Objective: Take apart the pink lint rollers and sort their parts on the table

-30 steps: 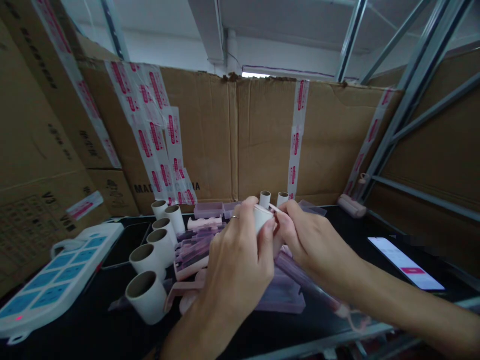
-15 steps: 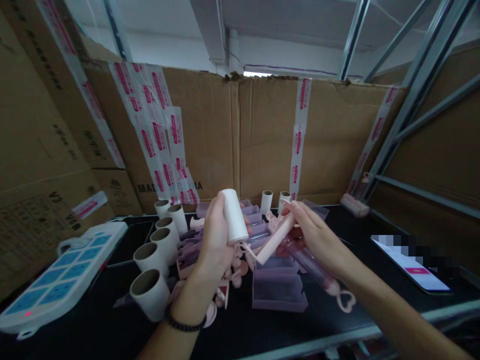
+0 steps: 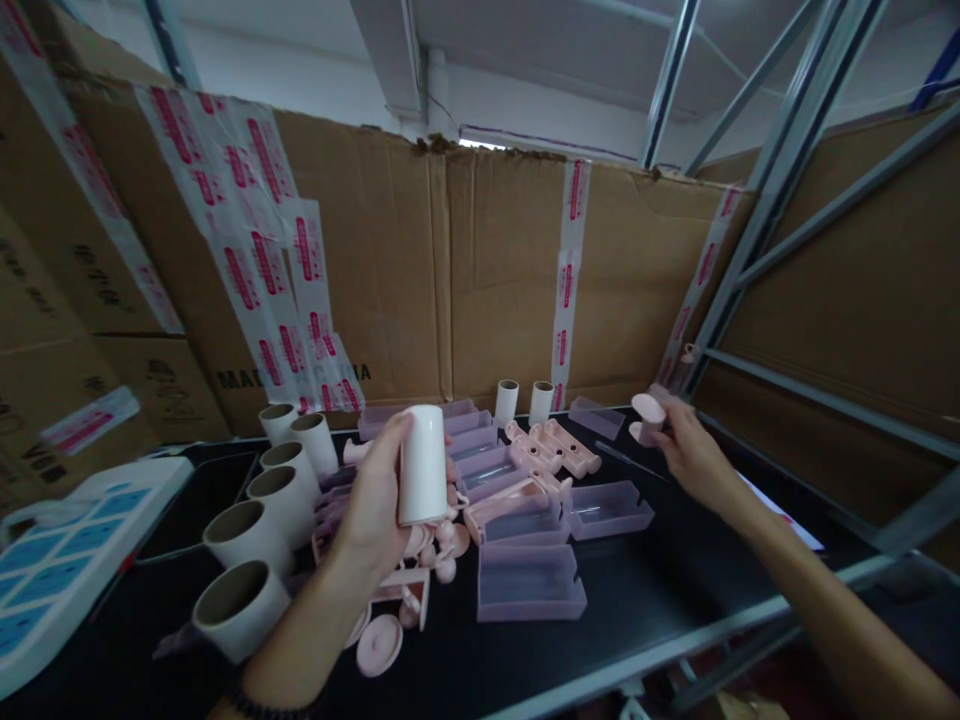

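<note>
In my left hand (image 3: 379, 500) is a smooth white cylinder (image 3: 424, 465), held upright, with the fingers wrapped round its back and side. My right hand (image 3: 694, 450) reaches to the back right, closed on a pink part with round disc ends (image 3: 649, 418). A long pink open-sided piece (image 3: 510, 505) rests over the translucent purple trays in the middle. Right of it lie several pink pieces with dark holes (image 3: 551, 448). Below my left hand are small loose pink parts and a round pink cap (image 3: 379, 645).
Several white tubes (image 3: 240, 605) stand in rows at the left, beside a power strip (image 3: 67, 560). Two more white tubes (image 3: 507, 403) stand by the cardboard wall (image 3: 502, 290). Purple trays (image 3: 531, 585) and a phone (image 3: 784, 515) lie on the black surface.
My right hand has moved from the middle to the back right. The long pink piece it held now lies over the trays. The view has shifted right; my left hand still holds the white cylinder.
</note>
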{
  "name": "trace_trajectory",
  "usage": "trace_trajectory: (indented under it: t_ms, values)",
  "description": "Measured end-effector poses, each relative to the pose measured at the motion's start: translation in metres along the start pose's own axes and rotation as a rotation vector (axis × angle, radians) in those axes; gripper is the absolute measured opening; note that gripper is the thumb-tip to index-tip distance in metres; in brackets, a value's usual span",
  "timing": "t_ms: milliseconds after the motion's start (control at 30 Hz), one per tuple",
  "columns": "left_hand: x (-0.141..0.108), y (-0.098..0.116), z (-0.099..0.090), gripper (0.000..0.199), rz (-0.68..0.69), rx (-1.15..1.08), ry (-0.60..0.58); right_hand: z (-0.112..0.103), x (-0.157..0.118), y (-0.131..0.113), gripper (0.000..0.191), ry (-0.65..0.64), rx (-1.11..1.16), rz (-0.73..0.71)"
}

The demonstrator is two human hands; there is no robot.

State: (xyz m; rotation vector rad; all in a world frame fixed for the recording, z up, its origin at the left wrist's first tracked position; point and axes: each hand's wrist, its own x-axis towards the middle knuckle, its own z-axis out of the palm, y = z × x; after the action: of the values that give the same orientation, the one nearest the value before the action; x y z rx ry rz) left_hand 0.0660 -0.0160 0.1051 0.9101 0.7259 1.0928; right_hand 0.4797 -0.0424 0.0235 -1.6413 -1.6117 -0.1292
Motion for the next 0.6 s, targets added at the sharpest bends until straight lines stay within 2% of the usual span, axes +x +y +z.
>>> trace_trajectory:
  t_ms: [67, 133, 233, 367, 500, 600]
  values:
    - [-0.002, -0.003, 0.001, 0.034, 0.037, 0.017, -0.022, 0.013, -0.003, 0.019, 0.04, -0.07, -0.178, 0.023]
    - [-0.003, -0.005, 0.001, 0.035, 0.093, 0.049, -0.023, 0.024, -0.008, 0.033, 0.045, -0.139, -0.258, 0.055]
    - [-0.004, -0.008, 0.0, 0.043, 0.147, 0.118, -0.012, 0.037, -0.015, 0.045, 0.052, -0.156, -0.273, 0.07]
    - [-0.005, -0.013, -0.002, 0.046, 0.148, 0.176, -0.034, 0.045, -0.021, 0.052, 0.05, -0.175, -0.28, 0.073]
    - [-0.004, -0.018, 0.001, 0.041, 0.154, 0.154, 0.01, 0.037, -0.026, 0.048, 0.049, -0.215, -0.298, 0.055]
    - [0.0, -0.024, 0.0, 0.037, 0.145, 0.109, 0.049, 0.022, -0.028, 0.022, 0.047, -0.095, -0.376, 0.033]
